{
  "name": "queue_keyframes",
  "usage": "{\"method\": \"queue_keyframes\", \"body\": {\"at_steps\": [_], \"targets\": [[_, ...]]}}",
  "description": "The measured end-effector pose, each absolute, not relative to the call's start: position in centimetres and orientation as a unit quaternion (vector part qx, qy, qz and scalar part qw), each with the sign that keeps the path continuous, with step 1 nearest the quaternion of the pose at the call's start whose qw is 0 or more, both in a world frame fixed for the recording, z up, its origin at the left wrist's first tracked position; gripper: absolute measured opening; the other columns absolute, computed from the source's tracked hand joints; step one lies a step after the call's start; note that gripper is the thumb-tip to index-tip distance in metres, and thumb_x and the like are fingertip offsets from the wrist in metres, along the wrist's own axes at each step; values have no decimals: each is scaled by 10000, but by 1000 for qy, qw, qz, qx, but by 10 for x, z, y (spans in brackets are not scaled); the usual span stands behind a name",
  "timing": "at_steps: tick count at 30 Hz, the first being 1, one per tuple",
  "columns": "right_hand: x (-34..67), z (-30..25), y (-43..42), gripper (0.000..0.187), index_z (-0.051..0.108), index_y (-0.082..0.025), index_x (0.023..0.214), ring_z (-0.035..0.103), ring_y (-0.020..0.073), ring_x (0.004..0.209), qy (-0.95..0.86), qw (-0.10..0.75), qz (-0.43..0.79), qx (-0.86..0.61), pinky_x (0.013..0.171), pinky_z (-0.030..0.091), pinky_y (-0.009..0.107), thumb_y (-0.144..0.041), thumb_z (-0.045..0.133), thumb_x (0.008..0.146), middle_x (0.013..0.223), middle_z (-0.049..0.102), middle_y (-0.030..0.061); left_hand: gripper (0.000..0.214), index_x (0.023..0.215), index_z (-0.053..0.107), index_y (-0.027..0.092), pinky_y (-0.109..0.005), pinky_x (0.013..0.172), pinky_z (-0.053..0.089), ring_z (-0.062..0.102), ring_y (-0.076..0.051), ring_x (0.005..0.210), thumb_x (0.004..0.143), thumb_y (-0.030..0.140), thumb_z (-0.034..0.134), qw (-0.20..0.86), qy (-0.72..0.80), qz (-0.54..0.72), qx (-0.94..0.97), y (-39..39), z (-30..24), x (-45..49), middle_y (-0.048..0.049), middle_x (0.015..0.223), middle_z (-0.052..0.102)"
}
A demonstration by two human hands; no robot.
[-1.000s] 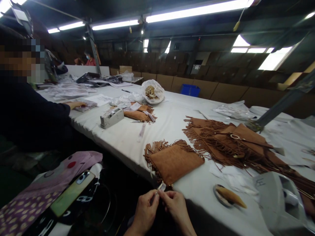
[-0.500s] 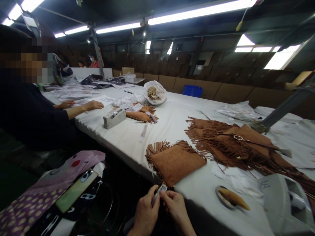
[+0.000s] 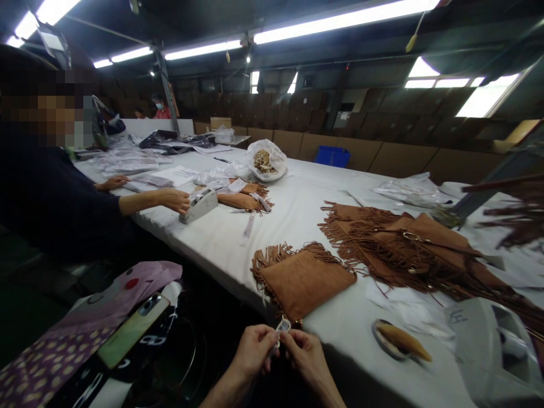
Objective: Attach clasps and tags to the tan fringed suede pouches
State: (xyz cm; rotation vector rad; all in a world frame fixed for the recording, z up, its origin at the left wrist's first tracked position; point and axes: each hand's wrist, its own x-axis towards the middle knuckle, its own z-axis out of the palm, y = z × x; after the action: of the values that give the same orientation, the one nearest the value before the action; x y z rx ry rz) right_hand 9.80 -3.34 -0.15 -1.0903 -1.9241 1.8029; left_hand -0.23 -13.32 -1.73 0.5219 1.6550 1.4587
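A brown suede-like bag (image 3: 308, 283) with fringe lies flat near the table's front edge, one corner pointing at me. At that corner, by a gold-coloured ring, hangs a small pale piece (image 3: 283, 324) that looks wrapped in clear or white film. My left hand (image 3: 255, 348) pinches its lower end between thumb and fingers. Close beside it, my right hand (image 3: 304, 351) has thumb and forefinger closed on the same piece. Exactly what is under the film I cannot make out.
More fringed brown bags (image 3: 408, 243) are piled at right. A grey tape dispenser (image 3: 488, 345) and a roundish object with a brown flap (image 3: 402, 340) sit near the front edge. At left, a co-worker's hand (image 3: 174, 199) touches another dispenser (image 3: 202, 205). A phone (image 3: 134, 331) lies on purple cloth.
My left hand's fingers have drawn together into a pinch on the pale piece. The co-worker's hand has moved right to the dispenser. A blurred brown fringed item has appeared at far right.
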Motion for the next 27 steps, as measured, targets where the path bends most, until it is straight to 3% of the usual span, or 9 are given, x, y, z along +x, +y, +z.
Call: {"method": "queue_keyframes", "body": {"at_steps": [5,9,13,16,20,24,27], "targets": [[119,-2,-32,519,690,-183,709,484,136,390,-674,232,514,-478,428,369,263,-681,544,700,545,630,17,486,738,667,143,-203,384,286,455,-88,390,828,572,459,323,727,556,242,-136,-9,4,2,576,591],[121,0,-42,548,687,-130,964,491,117,381,-591,230,603,-484,413,379,256,-568,664,635,698,704,58,395,754,678,187,-223,566,392,584,-145,579,896,451,422,226,764,518,312,-140,0,8,-9,637,652],[103,5,-56,524,693,-120,975,458,92,413,-524,223,709,-415,401,323,200,-471,752,591,531,604,-14,334,815,683,217,-246,667,413,641,-182,691,914,371,403,190,774,495,346,-142,3,9,-42,745,702],[91,10,-62,532,694,-124,984,455,82,456,-487,237,749,-382,427,337,188,-443,794,569,580,622,-9,332,823,677,220,-259,686,420,647,-197,721,919,353,389,183,774,488,360,-143,3,9,-59,777,706],[86,11,-64,536,692,-125,951,478,85,496,-462,259,756,-384,458,370,193,-438,830,539,676,663,13,369,750,655,198,-260,632,419,639,-187,649,921,386,388,220,766,503,334,-142,3,8,-58,690,693],[84,2,-61,513,665,-115,867,426,64,432,-444,244,771,-385,403,276,163,-477,832,545,494,555,-36,442,647,615,171,-235,485,363,566,-147,495,865,520,456,266,754,535,272,-137,-5,10,-45,571,646],[82,-4,-58,519,631,-113,855,353,38,370,-417,217,803,-366,381,237,156,-481,837,553,412,479,-71,518,624,570,157,-205,357,236,403,-78,322,782,647,515,378,698,575,200,-134,-14,9,-2,460,562]]}}
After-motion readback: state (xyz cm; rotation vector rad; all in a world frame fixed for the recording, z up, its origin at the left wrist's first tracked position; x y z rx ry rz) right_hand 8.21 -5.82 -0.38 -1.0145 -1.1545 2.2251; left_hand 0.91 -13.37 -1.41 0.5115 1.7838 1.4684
